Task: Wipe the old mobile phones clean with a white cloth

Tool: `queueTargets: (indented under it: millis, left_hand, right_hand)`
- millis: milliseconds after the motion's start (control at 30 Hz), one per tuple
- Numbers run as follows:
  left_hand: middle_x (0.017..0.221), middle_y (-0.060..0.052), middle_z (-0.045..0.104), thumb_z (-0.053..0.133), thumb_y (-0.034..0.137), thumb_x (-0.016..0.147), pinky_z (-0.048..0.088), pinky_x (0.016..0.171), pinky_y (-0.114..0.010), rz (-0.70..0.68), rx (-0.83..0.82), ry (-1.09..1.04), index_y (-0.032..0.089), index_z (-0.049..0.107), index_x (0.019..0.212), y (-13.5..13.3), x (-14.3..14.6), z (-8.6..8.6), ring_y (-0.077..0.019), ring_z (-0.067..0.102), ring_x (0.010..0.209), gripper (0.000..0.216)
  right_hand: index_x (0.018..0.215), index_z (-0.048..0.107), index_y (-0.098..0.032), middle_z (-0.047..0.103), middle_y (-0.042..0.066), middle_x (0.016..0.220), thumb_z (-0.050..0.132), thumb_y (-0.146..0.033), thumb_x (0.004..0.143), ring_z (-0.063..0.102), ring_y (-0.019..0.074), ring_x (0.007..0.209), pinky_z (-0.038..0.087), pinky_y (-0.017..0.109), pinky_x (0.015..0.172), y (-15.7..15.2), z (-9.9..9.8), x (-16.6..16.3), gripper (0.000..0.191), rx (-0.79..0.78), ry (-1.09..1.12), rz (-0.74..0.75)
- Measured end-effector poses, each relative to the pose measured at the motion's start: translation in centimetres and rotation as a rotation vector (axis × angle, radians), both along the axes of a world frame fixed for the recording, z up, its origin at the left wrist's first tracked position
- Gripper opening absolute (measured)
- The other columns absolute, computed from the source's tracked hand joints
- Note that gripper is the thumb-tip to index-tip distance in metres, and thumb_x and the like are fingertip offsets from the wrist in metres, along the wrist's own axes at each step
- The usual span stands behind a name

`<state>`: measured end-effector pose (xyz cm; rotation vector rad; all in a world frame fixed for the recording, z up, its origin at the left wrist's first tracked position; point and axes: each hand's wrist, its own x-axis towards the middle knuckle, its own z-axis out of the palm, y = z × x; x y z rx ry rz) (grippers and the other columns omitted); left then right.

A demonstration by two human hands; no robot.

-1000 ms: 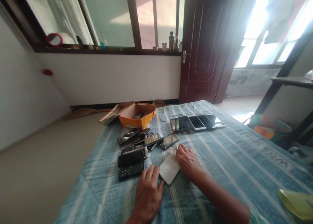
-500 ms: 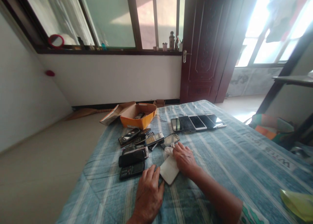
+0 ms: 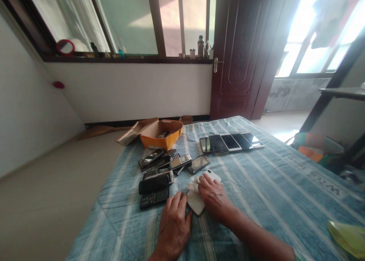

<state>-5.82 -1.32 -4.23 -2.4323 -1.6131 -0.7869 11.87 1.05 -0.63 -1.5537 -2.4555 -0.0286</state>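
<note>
A white smartphone [image 3: 195,202] lies back side up on the striped cloth, its camera corner pointing away. My left hand [image 3: 173,219] grips its near left edge with curled fingers and thumb. Over the phone's middle, my right hand [image 3: 212,194] presses a crumpled white tissue [image 3: 193,185] and hides part of the back. Just left of my left hand is a black keypad phone [image 3: 154,198], with a dark phone [image 3: 156,182] above it. A touchscreen phone [image 3: 199,164] lies beyond the white one.
Several old phones [image 3: 180,162] are piled toward an open orange box [image 3: 155,142]. Farther right, several smartphones [image 3: 230,143] lie in a row. A yellow-green object [image 3: 348,236] is at the right on the striped cloth [image 3: 256,185]. A dark red door [image 3: 239,55] stands behind.
My right hand has slid the tissue toward me and slightly left over the phone's back, uncovering its camera end. My left hand stays in place.
</note>
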Motion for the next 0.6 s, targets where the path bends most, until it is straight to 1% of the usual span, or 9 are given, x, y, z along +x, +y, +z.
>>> queueTargets:
  millis: [67,167,267,367,467,533,600]
  left_hand:
    - [0.117,-0.013,0.062,0.050,0.021,0.081,0.049,0.093,-0.045,0.003,0.003,0.000,0.014,0.061,0.115,0.0,0.0,0.0,-0.0284,0.057,0.108,0.037]
    - [0.117,-0.013,0.062,0.052,0.023,0.081,0.049,0.092,-0.045,0.013,0.002,0.007,0.014,0.062,0.115,0.0,0.0,0.0,-0.0291,0.056,0.108,0.037]
    - [0.117,-0.013,0.062,0.053,0.023,0.080,0.050,0.092,-0.044,0.012,0.000,0.014,0.014,0.062,0.115,0.1,-0.1,-0.1,-0.0287,0.057,0.108,0.037]
    - [0.117,-0.012,0.063,0.053,0.022,0.080,0.050,0.092,-0.044,-0.001,0.006,0.011,0.016,0.061,0.114,0.1,-0.1,0.0,-0.0279,0.057,0.108,0.036]
    - [0.114,-0.012,0.063,0.051,0.019,0.078,0.050,0.092,-0.044,-0.012,0.005,0.004,0.015,0.062,0.110,0.0,0.0,0.4,-0.0276,0.058,0.106,0.034]
    - [0.113,-0.011,0.063,0.050,0.017,0.077,0.050,0.092,-0.043,-0.032,-0.004,-0.007,0.015,0.062,0.108,0.0,0.0,0.7,-0.0269,0.058,0.105,0.033]
    - [0.114,-0.010,0.063,0.050,0.016,0.077,0.050,0.093,-0.042,-0.045,-0.013,-0.014,0.016,0.062,0.109,-0.1,0.0,0.8,-0.0262,0.058,0.105,0.034]
  right_hand:
    - [0.117,0.059,-0.013,0.055,0.016,0.126,0.038,-0.009,0.093,0.037,0.0282,0.130,0.044,0.042,0.093,1.4,0.7,1.0,0.032,-0.022,-0.006,-0.060]
    - [0.109,0.062,-0.012,0.058,0.015,0.120,0.035,-0.008,0.093,0.040,0.0294,0.128,0.044,0.040,0.091,2.9,1.5,2.0,0.032,-0.031,-0.011,-0.147]
    - [0.106,0.063,-0.013,0.057,0.015,0.121,0.035,-0.008,0.093,0.040,0.0301,0.128,0.044,0.040,0.091,2.7,1.3,1.9,0.031,-0.027,-0.012,-0.183]
    - [0.111,0.061,-0.014,0.054,0.013,0.128,0.037,-0.008,0.093,0.035,0.0297,0.132,0.044,0.041,0.092,0.9,0.3,0.8,0.030,0.005,0.004,-0.120]
    - [0.113,0.059,-0.015,0.051,0.013,0.132,0.042,-0.010,0.093,0.035,0.0285,0.133,0.047,0.039,0.090,-1.0,-0.9,-0.7,0.028,0.067,0.031,0.015]
    - [0.115,0.058,-0.016,0.051,0.013,0.130,0.043,-0.011,0.092,0.034,0.0270,0.133,0.047,0.038,0.089,-1.6,-1.4,-1.4,0.028,0.101,0.051,0.095]
    - [0.114,0.058,-0.017,0.052,0.013,0.127,0.042,-0.010,0.092,0.034,0.0260,0.133,0.047,0.038,0.090,-1.3,-1.4,-1.6,0.028,0.103,0.069,0.117]
